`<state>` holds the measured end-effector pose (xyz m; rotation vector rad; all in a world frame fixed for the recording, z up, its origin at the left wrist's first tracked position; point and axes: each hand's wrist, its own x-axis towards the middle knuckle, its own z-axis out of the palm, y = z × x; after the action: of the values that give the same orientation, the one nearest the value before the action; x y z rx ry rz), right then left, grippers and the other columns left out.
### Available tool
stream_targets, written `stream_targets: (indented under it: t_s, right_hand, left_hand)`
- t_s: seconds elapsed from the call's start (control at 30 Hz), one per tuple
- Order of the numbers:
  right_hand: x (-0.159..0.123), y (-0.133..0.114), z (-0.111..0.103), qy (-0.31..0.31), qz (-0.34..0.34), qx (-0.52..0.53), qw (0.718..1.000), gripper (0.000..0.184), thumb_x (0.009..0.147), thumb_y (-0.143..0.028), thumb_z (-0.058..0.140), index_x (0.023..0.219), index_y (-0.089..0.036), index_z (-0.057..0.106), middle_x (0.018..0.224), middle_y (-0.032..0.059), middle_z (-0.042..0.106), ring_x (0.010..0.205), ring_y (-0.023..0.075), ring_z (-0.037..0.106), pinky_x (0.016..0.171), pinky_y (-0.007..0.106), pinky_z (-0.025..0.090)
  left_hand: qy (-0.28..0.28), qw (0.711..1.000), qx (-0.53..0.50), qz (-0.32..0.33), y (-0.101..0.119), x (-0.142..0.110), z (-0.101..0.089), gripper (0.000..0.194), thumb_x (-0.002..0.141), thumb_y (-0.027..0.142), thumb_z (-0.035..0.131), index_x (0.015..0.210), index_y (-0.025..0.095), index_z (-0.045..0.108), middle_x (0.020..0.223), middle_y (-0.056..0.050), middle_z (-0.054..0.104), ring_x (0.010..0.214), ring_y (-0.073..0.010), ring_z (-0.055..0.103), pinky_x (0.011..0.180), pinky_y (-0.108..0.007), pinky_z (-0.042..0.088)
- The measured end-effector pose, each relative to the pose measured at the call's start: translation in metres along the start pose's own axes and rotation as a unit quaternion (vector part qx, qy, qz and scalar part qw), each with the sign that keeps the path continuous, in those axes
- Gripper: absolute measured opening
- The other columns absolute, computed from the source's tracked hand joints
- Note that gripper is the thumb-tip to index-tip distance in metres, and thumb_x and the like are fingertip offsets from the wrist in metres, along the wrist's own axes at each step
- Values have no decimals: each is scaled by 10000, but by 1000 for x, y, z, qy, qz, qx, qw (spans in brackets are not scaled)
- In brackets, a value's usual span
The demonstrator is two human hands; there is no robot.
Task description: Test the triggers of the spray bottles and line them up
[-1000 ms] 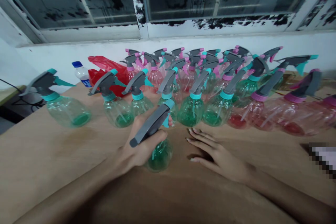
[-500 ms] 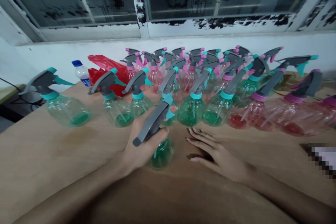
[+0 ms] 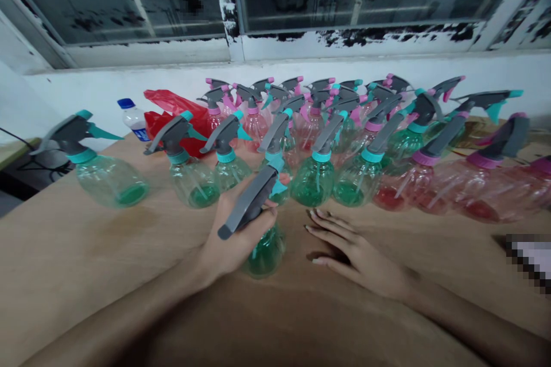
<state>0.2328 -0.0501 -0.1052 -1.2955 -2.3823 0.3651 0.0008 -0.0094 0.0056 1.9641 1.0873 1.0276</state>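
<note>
My left hand (image 3: 235, 235) is wrapped round the neck of a green spray bottle (image 3: 264, 255), just under its grey and teal trigger head. The bottle stands on the wooden table (image 3: 172, 287) close in front of me, with green liquid inside. Its collar is hidden by my fingers. To the right of it, my right hand (image 3: 350, 249) lies palm down on the tabletop, fingers stretched out and holding nothing. Just beyond that hand stand two green spray bottles (image 3: 313, 183) with teal collars.
Rows of pink and green spray bottles (image 3: 398, 183) fill the table's far side. A lone green spray bottle (image 3: 107, 180) stands at the left. Behind are a red plastic bag (image 3: 181, 109) and a blue-capped bottle (image 3: 133, 120), near the wall (image 3: 107, 83). A blurred-out object (image 3: 531, 261) lies at the right edge.
</note>
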Motion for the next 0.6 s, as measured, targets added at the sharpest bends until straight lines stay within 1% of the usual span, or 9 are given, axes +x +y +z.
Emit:
stream_targets:
  t_s: [0.17, 0.23, 0.3, 0.4, 0.47, 0.53, 0.6]
  right_hand:
    - [0, -2, -1, -6, 3, -9, 1000, 521, 884, -473, 456, 1361, -276, 385, 1463, 8, 339, 1361, 218, 243, 1092, 461, 296]
    - [0, -2, -1, -2, -1, -7, 1000, 517, 885, -468, 458, 1361, -281, 382, 1462, 7, 341, 1361, 219, 242, 1090, 465, 299]
    - [0, -1, -1, -2, -1, -6, 1000, 518, 887, -464, 456, 1364, -280, 377, 1464, 7, 337, 1363, 219, 237, 1091, 462, 299]
    - [0, 0, -1, -6, 2, -6, 1000, 522, 885, -469, 455, 1364, -277, 379, 1470, 6, 323, 1364, 219, 232, 1089, 458, 304]
    - [0, 0, 0, -7, 2, -7, 1000, 522, 883, -471, 458, 1362, -276, 383, 1469, 6, 326, 1364, 220, 233, 1089, 460, 303]
    - [0, 0, 0, -4, 1, -5, 1000, 519, 883, -468, 460, 1360, -277, 386, 1466, 7, 334, 1364, 221, 234, 1090, 462, 299]
    - [0, 0, 0, -1, 0, 1, 1000, 517, 883, -464, 463, 1359, -276, 389, 1464, 11, 337, 1362, 223, 238, 1092, 461, 293]
  left_hand:
    - [-14, 999, 17, -24, 0, -2, -1, 371, 773, 143, 505, 1102, 305, 559, 1028, 46, 638, 845, -138, 622, 818, -229, 481]
    - [-18, 1000, 16, -18, 1, -2, -2, 339, 775, 141, 501, 1075, 288, 559, 1061, 40, 628, 873, -142, 614, 833, -229, 473]
    - [-19, 1000, 18, -14, 1, -2, -3, 285, 774, 139, 497, 1020, 267, 566, 1087, 34, 620, 907, -146, 604, 847, -227, 464]
    - [-17, 1000, 19, -17, 1, -3, -2, 173, 774, 145, 502, 899, 253, 555, 1036, 46, 629, 854, -130, 603, 804, -210, 468]
    - [-18, 1000, 14, -14, 1, -3, -1, 133, 771, 137, 500, 835, 248, 536, 1035, 58, 628, 840, -116, 601, 795, -200, 464]
    - [-14, 1000, 6, -4, 1, -2, 0, 131, 763, 125, 501, 812, 241, 536, 1064, 56, 627, 875, -117, 602, 817, -200, 458]
    - [-7, 1000, -4, 6, 0, -1, 0, 168, 753, 124, 506, 860, 239, 565, 1070, 44, 633, 882, -120, 607, 820, -205, 461]
